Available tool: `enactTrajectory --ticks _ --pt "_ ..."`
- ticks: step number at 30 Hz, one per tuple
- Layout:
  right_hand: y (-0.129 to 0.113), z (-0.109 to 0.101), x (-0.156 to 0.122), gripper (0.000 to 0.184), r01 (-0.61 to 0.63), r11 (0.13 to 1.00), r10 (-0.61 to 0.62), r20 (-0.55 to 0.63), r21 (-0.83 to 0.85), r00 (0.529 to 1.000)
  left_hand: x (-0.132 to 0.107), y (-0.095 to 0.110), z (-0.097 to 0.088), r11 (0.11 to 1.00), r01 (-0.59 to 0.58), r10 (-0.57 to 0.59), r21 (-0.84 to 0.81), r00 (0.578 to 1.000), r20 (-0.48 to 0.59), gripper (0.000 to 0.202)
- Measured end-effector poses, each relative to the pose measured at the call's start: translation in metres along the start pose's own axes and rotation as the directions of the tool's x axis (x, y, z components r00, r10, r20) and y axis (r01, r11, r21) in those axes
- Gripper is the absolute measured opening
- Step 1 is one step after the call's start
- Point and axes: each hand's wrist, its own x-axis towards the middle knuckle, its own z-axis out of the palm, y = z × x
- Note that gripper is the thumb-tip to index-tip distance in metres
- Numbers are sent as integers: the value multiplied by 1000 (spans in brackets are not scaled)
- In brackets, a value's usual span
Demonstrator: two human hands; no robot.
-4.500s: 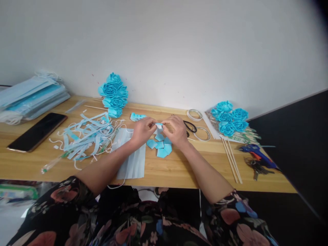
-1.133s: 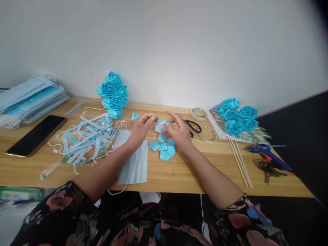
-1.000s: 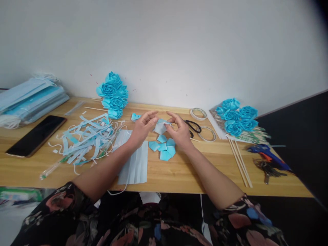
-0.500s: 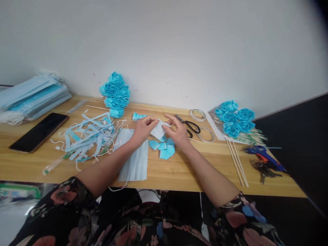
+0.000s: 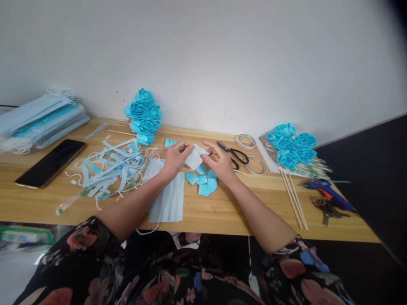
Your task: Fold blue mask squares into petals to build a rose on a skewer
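My left hand [image 5: 174, 159] and my right hand [image 5: 220, 163] pinch opposite edges of a small pale-blue square of mask fabric [image 5: 194, 158], held just above the wooden table [image 5: 222, 212]. Below it lies a little heap of blue fabric squares [image 5: 202, 181]. A whole pleated face mask [image 5: 168, 199] lies flat under my left wrist. Both hands have their fingers closed on the square.
Cut mask strips and ear loops [image 5: 110, 167] lie left, beside a black phone [image 5: 51, 163] and a stack of masks [image 5: 38, 120]. Blue fabric roses stand at the wall [image 5: 143, 115] and at the right [image 5: 292, 146]. Scissors [image 5: 233, 152], tape rolls [image 5: 244, 141], wooden sticks [image 5: 294, 199], a glue gun [image 5: 327, 192] and keys [image 5: 324, 209] lie right.
The folded piece between my fingers has been spread out into a flat square, and both hands have dropped closer to the table. The camera view shifted slightly.
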Motion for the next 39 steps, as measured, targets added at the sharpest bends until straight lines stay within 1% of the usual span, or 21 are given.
enactTrajectory --ticks 3,7,11,14,16,20,21,23,25,26,27,32,34,37,39 --pt "0 0 1 41 -4 1000 4 6 2 1000 0 3 0 1000 -1 1 -18 1000 -2 26" --pt "1 0 1 41 -7 1000 7 5 -14 1000 0 4 -1 1000 -12 12 4 1000 -11 26" --pt "1 1 1 40 -9 1000 9 -5 -25 1000 2 4 -2 1000 -7 7 4 1000 -28 30" --pt "2 1 1 41 -6 1000 6 -14 -21 1000 2 6 -3 1000 -13 12 -5 999 -33 37" --pt "3 0 1 41 -11 1000 11 -13 -26 1000 1 6 -2 1000 -2 2 3 1000 1 43" --pt "2 -1 1 41 -20 999 20 -13 -34 1000 2 3 -1 999 29 -34 35 991 126 52" --pt "2 -1 1 40 -19 999 19 -14 -30 1000 2 2 -1 999 25 -31 44 988 153 52" --pt "1 -2 1 40 -13 1000 12 -15 -15 1000 3 1 -2 995 10 -28 94 981 190 40" --pt "1 -4 1 38 -12 1000 12 -5 19 1000 3 1 -3 987 13 -45 159 980 196 28" --pt "0 -5 1 37 -19 999 19 3 47 1000 2 2 -3 984 21 -54 174 981 187 29" --pt "0 -5 1 37 -29 996 28 8 82 1000 2 2 -3 985 35 -64 167 983 170 31" --pt "1 -8 2 40 -74 956 73 12 282 997 1 3 -2 991 134 -134 1 986 96 38" --pt "1 -8 3 38 -92 953 82 47 290 996 1 2 -2 988 148 -145 -33 986 78 38" --pt "0 -7 2 33 -108 964 83 111 244 990 0 1 -1 988 137 -132 -66 988 75 37" --pt "-1 -6 2 31 -99 973 74 128 207 989 -1 1 0 989 129 -122 -75 989 86 35"
